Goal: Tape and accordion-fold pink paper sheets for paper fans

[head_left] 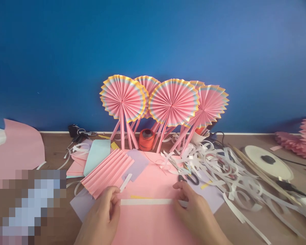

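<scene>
A narrow white strip (145, 202) runs across a large pink paper sheet (153, 224) between my hands. My left hand (102, 216) is closed at the strip's left end, fingers curled and thumb low; that end is hidden. My right hand (192, 212) bends its thumb and fingers over the right end, part of which shows between them. Just behind the strip lies a thin yellow strip (140, 197). A short white piece (125, 183) meets my left fingertips. Pleated pink paper (108, 173) lies beyond my left hand, and dark-handled scissors (193, 178) beyond my right.
Several pink pleated paper fans (172, 102) stand on legs against the blue wall (153, 37). An orange spool (146, 140) sits among them. Curled white strips (219, 163) heap at right, beside wooden sticks (265, 177) and a cream round lid-like object (255, 153). Lilac paper (136, 165) lies centrally.
</scene>
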{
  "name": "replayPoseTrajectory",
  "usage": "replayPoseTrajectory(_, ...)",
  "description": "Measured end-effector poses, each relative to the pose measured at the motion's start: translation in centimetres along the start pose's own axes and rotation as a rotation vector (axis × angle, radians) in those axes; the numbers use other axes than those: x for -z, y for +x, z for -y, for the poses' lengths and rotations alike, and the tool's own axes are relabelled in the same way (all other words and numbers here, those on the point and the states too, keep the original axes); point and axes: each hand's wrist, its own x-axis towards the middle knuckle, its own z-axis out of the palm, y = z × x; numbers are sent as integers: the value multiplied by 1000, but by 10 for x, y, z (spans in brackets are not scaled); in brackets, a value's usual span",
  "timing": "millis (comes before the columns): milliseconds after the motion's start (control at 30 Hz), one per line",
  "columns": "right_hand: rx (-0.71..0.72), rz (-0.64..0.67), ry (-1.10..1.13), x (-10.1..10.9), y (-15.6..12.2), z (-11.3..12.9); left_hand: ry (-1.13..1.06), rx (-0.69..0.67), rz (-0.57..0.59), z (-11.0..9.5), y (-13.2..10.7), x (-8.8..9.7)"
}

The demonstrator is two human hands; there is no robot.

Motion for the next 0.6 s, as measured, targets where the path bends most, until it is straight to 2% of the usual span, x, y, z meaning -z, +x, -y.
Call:
replayPoseTrajectory(167,37,-33,-24,-6,-1,-4,19,-14,8,2,0,-1)
replayPoseTrajectory(267,52,10,-57,-6,0,-8,34,-42,17,4,0,-2)
replayPoseTrajectory(400,43,61,-101,3,3,-14,47,-100,-12,3,0,-4)
replayPoseTrajectory(600,69,102,-50,17,8,-18,26,-94,-28,0,-1,-4)
